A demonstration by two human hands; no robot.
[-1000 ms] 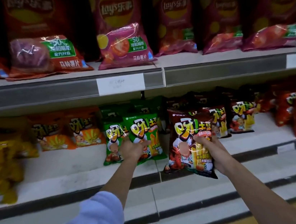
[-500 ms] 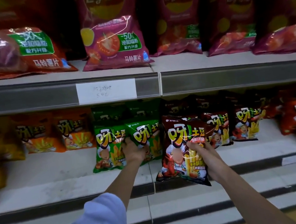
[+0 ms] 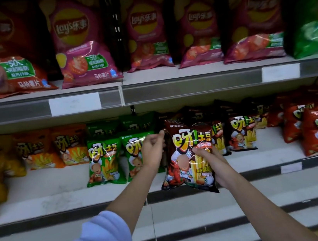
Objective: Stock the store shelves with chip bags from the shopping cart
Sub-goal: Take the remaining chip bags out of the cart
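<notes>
Right hand (image 3: 210, 160) grips dark bag (image 3: 190, 152); left hand (image 3: 154, 149) pinches its top corner. Slot it upright before dark row (image 3: 240, 131), label out, don't topple green bags (image 3: 105, 161).
</notes>
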